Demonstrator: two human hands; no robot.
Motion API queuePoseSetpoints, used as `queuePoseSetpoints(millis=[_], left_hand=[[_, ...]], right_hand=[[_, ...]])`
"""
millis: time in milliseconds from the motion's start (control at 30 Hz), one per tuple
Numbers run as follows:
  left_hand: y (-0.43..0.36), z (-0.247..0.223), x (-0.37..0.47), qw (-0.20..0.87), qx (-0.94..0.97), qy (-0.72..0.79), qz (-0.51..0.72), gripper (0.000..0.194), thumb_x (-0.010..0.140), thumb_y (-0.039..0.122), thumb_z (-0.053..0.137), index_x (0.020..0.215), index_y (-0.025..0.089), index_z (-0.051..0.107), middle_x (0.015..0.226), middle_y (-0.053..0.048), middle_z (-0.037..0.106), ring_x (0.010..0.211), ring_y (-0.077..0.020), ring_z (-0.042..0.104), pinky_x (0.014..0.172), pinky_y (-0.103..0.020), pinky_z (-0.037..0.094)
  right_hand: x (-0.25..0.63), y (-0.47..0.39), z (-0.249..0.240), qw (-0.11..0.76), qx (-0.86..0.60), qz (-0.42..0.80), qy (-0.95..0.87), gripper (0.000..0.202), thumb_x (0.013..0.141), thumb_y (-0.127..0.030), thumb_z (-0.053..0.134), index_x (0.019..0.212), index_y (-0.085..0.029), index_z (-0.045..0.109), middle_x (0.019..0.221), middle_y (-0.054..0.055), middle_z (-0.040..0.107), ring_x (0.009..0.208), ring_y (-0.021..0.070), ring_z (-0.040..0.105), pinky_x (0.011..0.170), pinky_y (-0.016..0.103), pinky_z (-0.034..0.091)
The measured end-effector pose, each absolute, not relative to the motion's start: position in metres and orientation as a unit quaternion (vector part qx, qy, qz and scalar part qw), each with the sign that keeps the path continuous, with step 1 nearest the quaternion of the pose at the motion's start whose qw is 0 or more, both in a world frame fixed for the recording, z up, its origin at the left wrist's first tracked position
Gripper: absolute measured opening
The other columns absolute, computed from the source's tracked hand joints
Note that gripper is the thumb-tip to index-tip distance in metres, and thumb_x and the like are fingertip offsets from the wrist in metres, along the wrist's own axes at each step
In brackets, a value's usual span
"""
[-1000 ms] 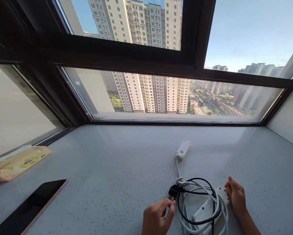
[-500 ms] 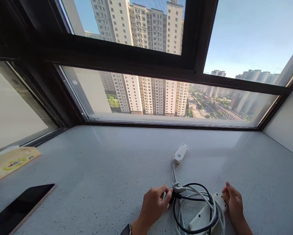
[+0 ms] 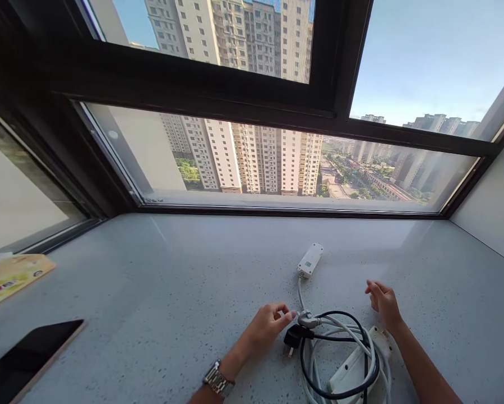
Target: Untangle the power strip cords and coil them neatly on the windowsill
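Note:
My left hand [image 3: 268, 325], with a metal-banded watch [image 3: 218, 380] on the wrist, is beside a grey plug [image 3: 308, 320]. Its thumb and forefinger are curled with a small gap between them, the thumb tip close to the plug; whether it touches is unclear. Below lies a black plug [image 3: 294, 335], prongs downward, not held. White and black cables [image 3: 373, 370] are coiled over a white power strip [image 3: 348, 373], partly hidden under the loops. My right hand [image 3: 384, 303] hovers beyond the strip's far end, fingers curled in with nothing visible in them.
A small white box [image 3: 310, 261] on a grey cord lies beyond the coil. At left are a dark-screened phone [image 3: 33, 356] and a yellow tissue pack [image 3: 18, 278]. The speckled sill [image 3: 171, 292] ends at a dark window frame [image 3: 277, 211]; a white wall [image 3: 491, 207] stands right.
My left hand has let go of the black plug and risen slightly toward the grey plug. My right hand has left the power strip's end, moving up and left. The view has shifted slightly.

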State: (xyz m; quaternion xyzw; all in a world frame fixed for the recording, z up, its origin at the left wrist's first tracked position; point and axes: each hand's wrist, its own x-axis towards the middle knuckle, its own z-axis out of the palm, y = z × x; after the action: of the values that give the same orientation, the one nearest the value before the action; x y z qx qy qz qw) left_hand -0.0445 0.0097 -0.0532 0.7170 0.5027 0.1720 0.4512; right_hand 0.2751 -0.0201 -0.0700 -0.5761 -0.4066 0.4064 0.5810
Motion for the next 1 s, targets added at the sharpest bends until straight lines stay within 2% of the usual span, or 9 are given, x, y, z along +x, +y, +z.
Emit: queuePoseSetpoints(millis=[167,300,600,1000], left_hand=[[0.015,-0.049,-0.050,0.502,0.699,0.479,0.174,0.051,0.072,0.066,0.040,0.073,0.017,0.053,0.057,0.006,0.028,0.055,-0.0115,0.022,0.053,-0.026,0.017],[0.014,-0.046,-0.050,0.501,0.702,0.476,0.174,0.050,0.072,0.064,0.042,0.075,0.015,0.055,0.060,0.004,0.033,0.058,-0.0120,0.025,0.055,-0.025,0.019],[0.010,-0.042,-0.052,0.495,0.705,0.480,0.167,0.052,0.075,0.064,0.043,0.079,0.014,0.057,0.057,0.006,0.030,0.053,-0.0108,0.021,0.052,-0.026,0.017],[0.010,-0.044,-0.052,0.501,0.703,0.476,0.167,0.051,0.075,0.064,0.042,0.078,0.015,0.055,0.058,0.006,0.029,0.054,-0.0111,0.021,0.052,-0.026,0.017]], right_hand=[[0.272,-0.017,-0.087,0.582,-0.590,0.343,-0.442,0.054,0.065,-0.070,0.063,0.050,-0.019,0.051,0.038,-0.010,0.022,0.037,0.0048,0.014,0.037,0.022,0.012],[0.272,-0.020,-0.087,0.571,-0.594,0.347,-0.448,0.055,0.065,-0.073,0.060,0.051,-0.020,0.050,0.039,-0.011,0.020,0.037,0.0054,0.013,0.037,0.022,0.011],[0.272,-0.022,-0.081,0.560,-0.584,0.332,-0.485,0.051,0.071,-0.066,0.060,0.051,-0.019,0.053,0.040,-0.009,0.023,0.037,0.0062,0.015,0.038,0.024,0.015],[0.273,-0.022,-0.084,0.554,-0.597,0.324,-0.481,0.051,0.070,-0.066,0.060,0.052,-0.019,0.052,0.042,-0.009,0.023,0.039,0.0067,0.017,0.040,0.024,0.015]])
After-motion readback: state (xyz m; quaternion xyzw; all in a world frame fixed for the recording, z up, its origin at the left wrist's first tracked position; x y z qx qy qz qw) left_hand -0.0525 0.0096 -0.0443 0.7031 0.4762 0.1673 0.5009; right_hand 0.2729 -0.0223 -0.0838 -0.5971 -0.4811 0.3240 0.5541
